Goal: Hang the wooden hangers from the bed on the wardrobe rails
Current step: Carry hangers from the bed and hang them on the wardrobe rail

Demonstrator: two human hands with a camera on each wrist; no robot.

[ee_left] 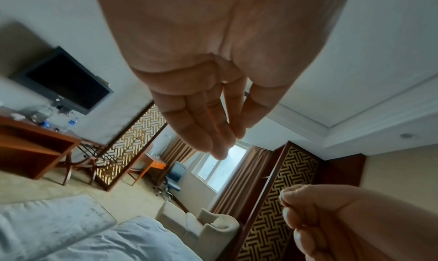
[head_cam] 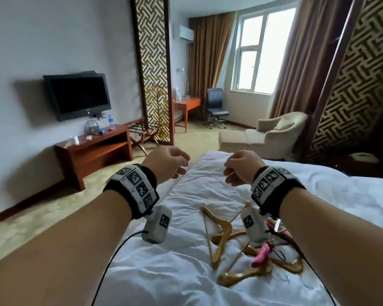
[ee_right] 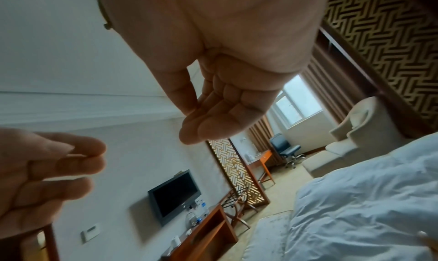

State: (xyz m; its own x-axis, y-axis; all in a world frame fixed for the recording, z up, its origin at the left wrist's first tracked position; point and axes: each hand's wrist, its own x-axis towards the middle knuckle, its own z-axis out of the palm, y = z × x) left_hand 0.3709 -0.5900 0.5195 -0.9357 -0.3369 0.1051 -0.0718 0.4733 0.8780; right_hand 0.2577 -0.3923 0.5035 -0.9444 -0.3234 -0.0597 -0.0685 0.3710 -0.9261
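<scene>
Around me: wall-mounted TV above wooden console; daylit window, brown curtains, beige armchair, patterned carpet.

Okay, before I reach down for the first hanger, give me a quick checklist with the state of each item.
1. Left hand free: ok, holds nothing.
2. Right hand free: ok, holds nothing.
3. Wooden hangers on the bed: ok, piled under the right wrist.
4. Hangers separate: not ok, they overlap and cross.
5. Pink item off the pile: not ok, lies on it.
6. Wardrobe rails in view: cannot tell.
</scene>
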